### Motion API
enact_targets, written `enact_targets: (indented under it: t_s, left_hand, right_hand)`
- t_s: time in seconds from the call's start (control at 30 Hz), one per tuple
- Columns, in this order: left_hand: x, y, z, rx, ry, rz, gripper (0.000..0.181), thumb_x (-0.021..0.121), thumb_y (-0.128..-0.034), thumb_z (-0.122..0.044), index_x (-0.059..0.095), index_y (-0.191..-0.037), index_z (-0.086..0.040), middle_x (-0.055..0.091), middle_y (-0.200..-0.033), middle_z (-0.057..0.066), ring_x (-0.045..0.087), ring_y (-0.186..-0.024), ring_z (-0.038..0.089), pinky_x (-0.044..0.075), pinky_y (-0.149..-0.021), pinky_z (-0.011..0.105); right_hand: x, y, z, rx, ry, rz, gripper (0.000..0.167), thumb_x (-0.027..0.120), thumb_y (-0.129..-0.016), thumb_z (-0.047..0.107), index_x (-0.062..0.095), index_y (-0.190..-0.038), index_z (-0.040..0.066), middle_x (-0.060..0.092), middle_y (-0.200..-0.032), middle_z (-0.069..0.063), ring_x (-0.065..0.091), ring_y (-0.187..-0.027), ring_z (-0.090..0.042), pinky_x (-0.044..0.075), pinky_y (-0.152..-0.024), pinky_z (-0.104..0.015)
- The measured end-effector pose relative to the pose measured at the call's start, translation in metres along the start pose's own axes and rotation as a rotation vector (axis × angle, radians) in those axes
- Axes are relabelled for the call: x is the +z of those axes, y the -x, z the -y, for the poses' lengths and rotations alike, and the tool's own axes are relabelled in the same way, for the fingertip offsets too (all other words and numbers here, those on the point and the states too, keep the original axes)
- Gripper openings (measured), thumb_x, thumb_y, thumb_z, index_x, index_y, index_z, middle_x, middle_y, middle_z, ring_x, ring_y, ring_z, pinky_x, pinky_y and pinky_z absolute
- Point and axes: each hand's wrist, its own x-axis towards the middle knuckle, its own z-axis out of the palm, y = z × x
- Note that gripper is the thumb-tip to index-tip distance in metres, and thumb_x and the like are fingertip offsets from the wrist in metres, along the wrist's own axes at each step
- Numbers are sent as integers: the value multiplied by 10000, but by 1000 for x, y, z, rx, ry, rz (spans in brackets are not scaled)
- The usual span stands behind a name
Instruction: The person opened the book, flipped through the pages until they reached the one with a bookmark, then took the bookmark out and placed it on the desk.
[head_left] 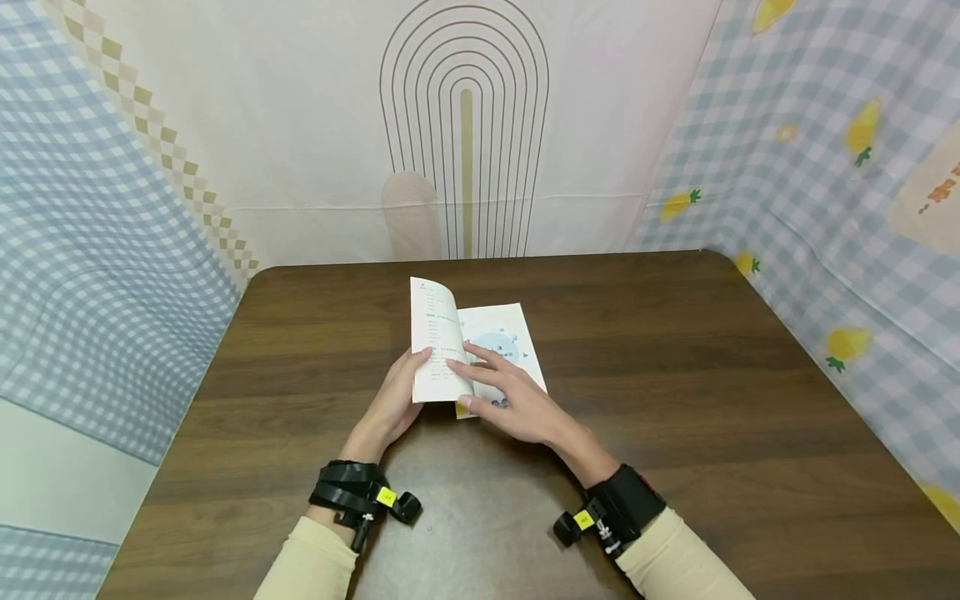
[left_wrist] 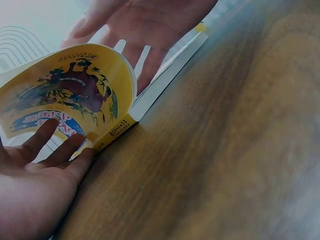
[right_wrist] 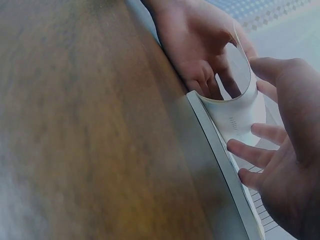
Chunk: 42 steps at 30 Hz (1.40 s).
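Paperback with white pages and a yellow illustrated cover stands partly open between the two hands, its lower edge on or close to the dark brown wood-grain table. We see the left hand holding its raised left side: the thumb lies over the edge of a white leaf with small lines of print, and the fingers support the cover from behind. In the left wrist view we find that yellow cover bowed above those fingers, with a dark purplish picture and a blue patch of lettering, and the yellow spine running low beside the fingertips.

We see the right hand spread wide, fingers extended across the inner part of the pages, just beside the left hand's hold. Beneath and beyond its fingers lies a white page with a pale blue rounded print. The right wrist view is hazy, so the fingertips seem to rest lightly on the paper, though we cannot be sure how firmly.

Behind both hands we note a black strap with a small camera at the left wrist, another at the right, and pale yellow sleeves.
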Motion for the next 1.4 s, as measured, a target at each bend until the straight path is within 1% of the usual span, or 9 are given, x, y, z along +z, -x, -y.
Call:
enact_targets:
  t_s: [0.1,0.2,0.4,0.5,0.67,0.83,1.1,1.27,1.4]
  left_hand:
    - [0,0,0,9,14,-4,538,390,-1148,-366,390,-1604,-81,688,-1287,41,678,-1098,123,538,-894,275]
    - [1,0,0,15,27,-18,545,389,-1150,-380,400,-1603,-77,682,-1304,52,673,-1106,127,530,-909,280]
    - [1,-1,1,4,33,-37,566,352,-1150,-398,385,-1622,-88,559,-1493,167,636,-1176,131,486,-977,279]
    - [1,-1,0,-3,40,-32,565,320,-1151,-395,379,-1630,-100,492,-1562,185,605,-1222,132,453,-1016,277]
    - [1,-1,0,3,35,-21,578,294,-1146,-402,384,-1624,-90,473,-1580,180,574,-1258,137,412,-1053,285]
    - [2,0,0,3,38,-26,579,291,-1142,-409,397,-1617,-95,488,-1559,182,580,-1242,130,406,-1054,285]
    - [2,1,0,6,36,-27,597,293,-1140,-424,381,-1627,-90,477,-1572,189,584,-1229,120,419,-1040,279]
    - [2,1,0,8,40,-31,596,298,-1140,-425,371,-1632,-96,467,-1581,181,573,-1238,128,409,-1049,284]
    - [3,1,0,8,35,-36,598,302,-1139,-428,374,-1631,-95,477,-1574,173,570,-1242,130,401,-1052,286]
  right_hand:
    - [-1,-1,-2,-6,9,-24,535,647,-1056,419,531,-1570,322,397,-1678,-53,380,-1528,-267,419,-1118,-575]
    - [-2,-2,-6,-5,13,-64,525,665,-1052,385,561,-1554,274,458,-1634,-84,432,-1493,-274,430,-1112,-564]
    - [-7,-2,-16,42,-1,-157,519,714,-1038,287,589,-1530,176,544,-1555,-36,550,-1390,-230,472,-1100,-494]
    - [-10,-2,-21,78,19,-200,533,726,-1029,273,581,-1531,167,554,-1545,-18,531,-1408,-224,446,-1127,-495]
    - [-18,-1,-26,157,78,-241,584,738,-1012,288,550,-1554,180,538,-1570,-53,450,-1466,-299,357,-1160,-592]
    - [-25,0,-34,223,90,-236,656,740,-1000,351,505,-1586,171,492,-1603,-103,417,-1480,-344,332,-1167,-619]
    - [-35,6,-52,257,87,-211,769,718,-992,470,411,-1641,196,400,-1671,-97,329,-1545,-344,281,-1196,-639]
    - [-43,9,-63,313,114,-187,778,691,-1007,491,385,-1653,184,370,-1693,-88,211,-1597,-364,143,-1226,-688]
    - [-45,10,-66,351,141,-167,790,689,-1007,501,382,-1653,165,367,-1690,-125,172,-1605,-386,72,-1223,-713]
